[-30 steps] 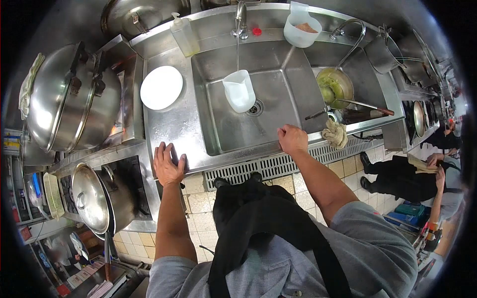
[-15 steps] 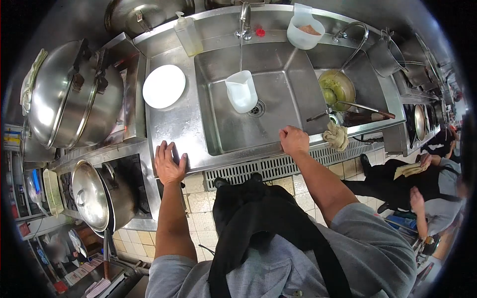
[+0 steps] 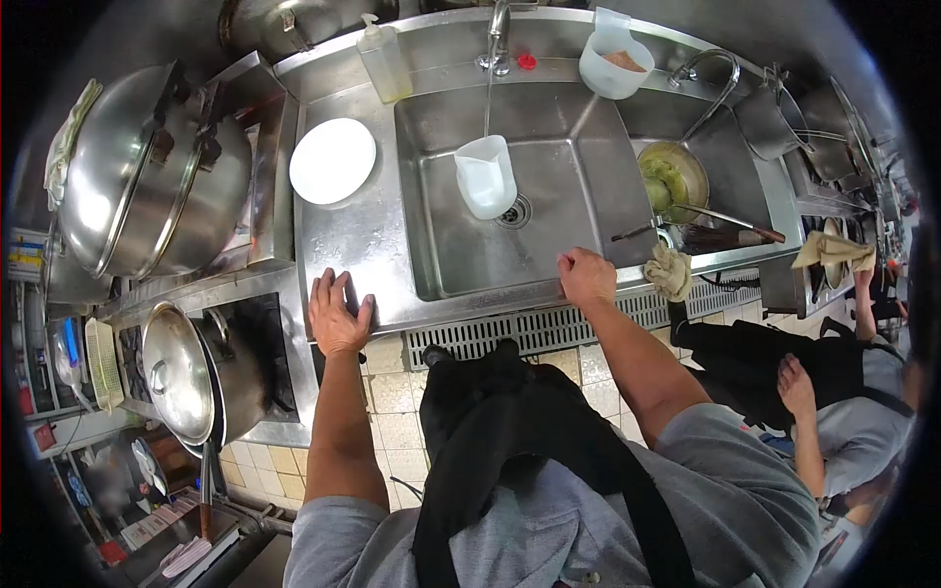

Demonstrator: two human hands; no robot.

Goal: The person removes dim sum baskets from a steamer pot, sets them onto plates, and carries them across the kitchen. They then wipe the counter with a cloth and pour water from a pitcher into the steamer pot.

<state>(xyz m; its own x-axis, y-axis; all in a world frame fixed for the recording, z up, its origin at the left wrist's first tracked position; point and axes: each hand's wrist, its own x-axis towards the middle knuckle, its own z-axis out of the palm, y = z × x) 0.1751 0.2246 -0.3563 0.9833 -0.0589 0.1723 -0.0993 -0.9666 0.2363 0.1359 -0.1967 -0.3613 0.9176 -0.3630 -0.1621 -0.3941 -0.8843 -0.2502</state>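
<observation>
My left hand [image 3: 339, 314] rests with its fingers spread on the steel counter [image 3: 368, 265], below a white plate [image 3: 333, 161]. At the front rim of the sink [image 3: 549, 250] my right hand [image 3: 587, 278] is closed, its fingers curled; nothing shows in it. In the basin a translucent white pitcher [image 3: 487, 181] stands near the drain [image 3: 514, 211], under a thin stream of water from the tap [image 3: 498, 44]. A crumpled cloth [image 3: 668, 271] lies on the rim, right of my right hand.
Behind the sink stand a soap bottle [image 3: 384, 67] and a white container [image 3: 616, 71]. The right basin holds a bowl [image 3: 676, 176] with green liquid. Large steel pots [image 3: 108, 176] and a lidded pot [image 3: 181, 372] are at left. A co-worker [image 3: 814, 377] stands at right, holding a cloth.
The view has shifted slightly. The co-worker at right has moved closer to the counter and raised the cloth toward the stove. My hands remain in place on the counter and rim.
</observation>
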